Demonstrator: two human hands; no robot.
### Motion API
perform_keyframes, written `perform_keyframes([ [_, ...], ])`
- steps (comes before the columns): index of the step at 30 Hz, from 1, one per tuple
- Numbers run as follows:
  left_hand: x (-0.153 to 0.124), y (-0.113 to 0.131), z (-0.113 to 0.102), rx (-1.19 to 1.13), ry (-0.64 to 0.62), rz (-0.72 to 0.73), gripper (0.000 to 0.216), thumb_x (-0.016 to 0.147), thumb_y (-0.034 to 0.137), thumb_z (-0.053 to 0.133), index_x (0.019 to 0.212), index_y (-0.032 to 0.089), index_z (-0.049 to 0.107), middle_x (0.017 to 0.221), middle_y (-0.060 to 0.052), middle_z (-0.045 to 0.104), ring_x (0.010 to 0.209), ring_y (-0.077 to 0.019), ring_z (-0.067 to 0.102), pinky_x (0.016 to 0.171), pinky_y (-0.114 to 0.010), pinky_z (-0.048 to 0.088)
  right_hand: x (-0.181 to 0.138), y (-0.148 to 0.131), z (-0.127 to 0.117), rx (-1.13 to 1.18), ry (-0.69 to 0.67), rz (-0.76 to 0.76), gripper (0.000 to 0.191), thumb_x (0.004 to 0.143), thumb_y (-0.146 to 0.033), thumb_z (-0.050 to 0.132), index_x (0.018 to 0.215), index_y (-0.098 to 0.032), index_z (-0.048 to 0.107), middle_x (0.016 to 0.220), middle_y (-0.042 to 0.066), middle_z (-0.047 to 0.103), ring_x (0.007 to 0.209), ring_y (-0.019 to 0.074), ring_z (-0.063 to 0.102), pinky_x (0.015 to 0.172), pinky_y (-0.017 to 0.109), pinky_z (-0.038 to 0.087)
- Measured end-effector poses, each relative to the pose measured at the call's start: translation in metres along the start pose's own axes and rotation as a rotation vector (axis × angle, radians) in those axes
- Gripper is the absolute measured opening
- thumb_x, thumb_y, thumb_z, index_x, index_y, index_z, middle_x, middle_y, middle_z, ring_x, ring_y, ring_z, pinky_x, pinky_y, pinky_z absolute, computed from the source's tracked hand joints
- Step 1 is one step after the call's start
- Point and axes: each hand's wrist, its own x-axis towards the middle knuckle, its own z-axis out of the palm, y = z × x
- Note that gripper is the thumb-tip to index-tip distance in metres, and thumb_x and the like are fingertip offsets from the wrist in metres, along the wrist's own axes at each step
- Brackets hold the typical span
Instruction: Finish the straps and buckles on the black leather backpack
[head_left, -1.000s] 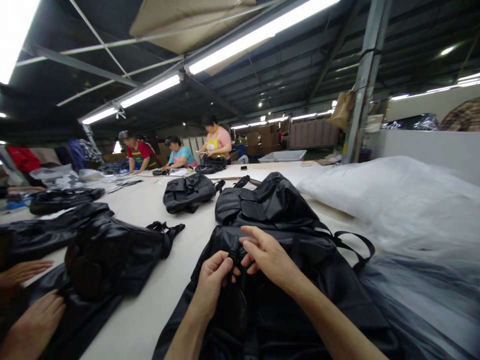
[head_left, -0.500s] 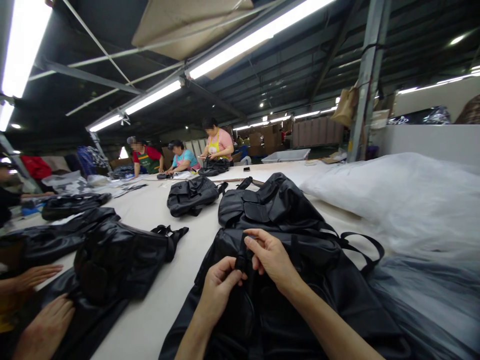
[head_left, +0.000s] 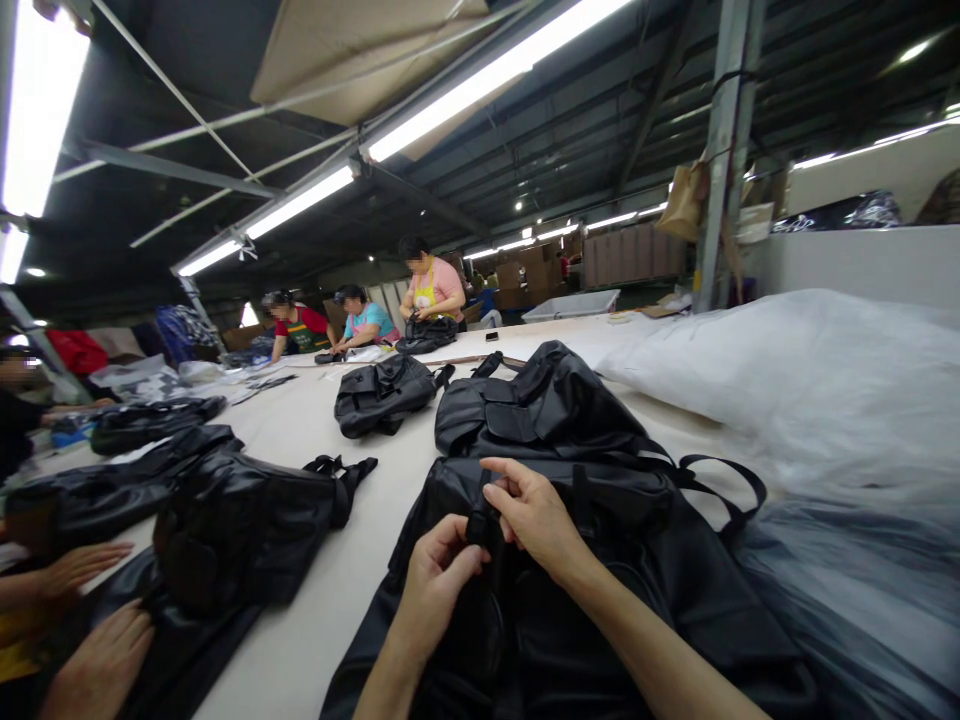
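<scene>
Pinched between left hand (head_left: 439, 570) and right hand (head_left: 534, 515), a small black strap buckle (head_left: 477, 524) at the six o'clock black bag (head_left: 637, 600) on the long table (head_left: 300, 420); best steadied close, fed straight.

Bright ceiling tube lights (head_left: 300, 200) glare overhead; wide-angle edges stretch and blur.

A long, pale work table (head_left: 322, 640) runs away toward twelve o'clock. At six o'clock a black bag (head_left: 600, 600) lies flat on it, a second black bag (head_left: 540, 405) touching its far edge. At eleven o'clock sits a smaller black backpack (head_left: 384, 392). Around nine o'clock more black bags (head_left: 247, 520) lie spread out. From one to three o'clock a heap of clear plastic sheeting (head_left: 810, 390) covers the table.
</scene>
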Motion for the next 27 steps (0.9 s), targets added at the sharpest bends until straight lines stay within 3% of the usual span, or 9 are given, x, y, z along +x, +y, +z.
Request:
perform_keyframes([
  [5, 0.0, -0.003, 0.006, 0.052, 0.119, -0.007, 0.018, 0.079, 0.033, 0.064, 0.075, 0.015, 0.06, 0.065, 0.0, 0.055, 0.062, -0.0127, 0.047, 0.06, -0.023, 0.039, 0.001, 0.0, -0.002, -0.034, -0.02, 0.017, 0.043, 0.078, -0.036, 0.054, 0.114, -0.014, 0.062, 0.068, -0.004, 0.056, 0.038, 0.0059, 0.044, 0.034, 0.018, 0.031],
  [8, 0.0, -0.009, 0.007, 0.018, 0.195, -0.005, 0.017, 0.076, 0.03, 0.066, 0.085, 0.017, 0.059, 0.07, 0.0, 0.057, 0.063, -0.0133, 0.05, 0.06, -0.023, 0.041, 0.0, -0.002, -0.002, -0.076, -0.055, 0.02, 0.04, 0.076, -0.035, 0.055, 0.108, -0.014, 0.066, 0.07, -0.002, 0.06, 0.041, 0.0069, 0.048, 0.036, 0.019, 0.034],
  [13, -0.001, -0.02, 0.006, -0.022, 0.25, 0.056, 0.022, 0.077, 0.027, 0.069, 0.092, 0.02, 0.055, 0.082, -0.001, 0.058, 0.068, -0.0142, 0.054, 0.062, -0.024, 0.044, -0.002, -0.008, -0.004, -0.132, -0.134, 0.085, 0.034, 0.076, -0.031, 0.052, 0.099, -0.013, 0.071, 0.047, -0.005, 0.05, 0.04, 0.0087, 0.046, 0.039, 0.018, 0.036],
  [18, -0.004, -0.013, 0.002, -0.022, 0.153, 0.155, 0.014, 0.075, 0.027, 0.072, 0.081, 0.017, 0.064, 0.086, -0.004, 0.054, 0.077, -0.0165, 0.051, 0.07, -0.026, 0.042, -0.004, -0.016, -0.007, -0.054, -0.224, 0.076, 0.024, 0.067, -0.021, 0.053, 0.083, -0.014, 0.07, 0.054, -0.004, 0.053, 0.047, 0.0082, 0.05, 0.041, 0.016, 0.037],
  [21, -0.009, -0.005, -0.004, -0.203, 0.058, 0.106, 0.012, 0.068, 0.023, 0.072, 0.079, 0.017, 0.072, 0.103, -0.008, 0.056, 0.094, -0.0227, 0.055, 0.085, -0.032, 0.044, -0.004, -0.018, -0.007, -0.009, -0.211, 0.119, 0.03, 0.071, -0.023, 0.051, 0.091, -0.013, 0.07, 0.051, -0.005, 0.053, 0.043, 0.0074, 0.048, 0.04, 0.016, 0.037],
  [23, -0.013, 0.0, -0.008, -0.33, 0.006, 0.071, 0.006, 0.065, 0.018, 0.067, 0.067, 0.018, 0.073, 0.113, -0.009, 0.058, 0.108, -0.0272, 0.054, 0.098, -0.036, 0.04, -0.002, -0.018, -0.006, 0.011, -0.174, 0.147, 0.035, 0.074, -0.024, 0.049, 0.1, -0.012, 0.069, 0.05, -0.005, 0.053, 0.04, 0.0067, 0.045, 0.039, 0.016, 0.036],
  [25, -0.016, 0.002, -0.011, -0.392, -0.03, 0.039, 0.01, 0.062, 0.013, 0.064, 0.054, 0.017, 0.069, 0.119, -0.008, 0.06, 0.119, -0.0291, 0.05, 0.105, -0.036, 0.035, -0.001, -0.017, -0.005, 0.031, -0.14, 0.154, 0.037, 0.074, -0.022, 0.048, 0.103, -0.012, 0.067, 0.062, -0.002, 0.062, 0.04, 0.0054, 0.046, 0.037, 0.015, 0.036],
  [27, -0.017, 0.002, -0.013, -0.406, -0.014, -0.02, 0.008, 0.065, 0.013, 0.066, 0.06, 0.018, 0.069, 0.118, -0.007, 0.062, 0.118, -0.0276, 0.052, 0.103, -0.034, 0.036, -0.001, -0.018, -0.006, 0.036, -0.133, 0.139, 0.036, 0.072, -0.019, 0.047, 0.101, -0.012, 0.066, 0.083, 0.003, 0.067, 0.043, 0.0041, 0.049, 0.037, 0.015, 0.037],
])
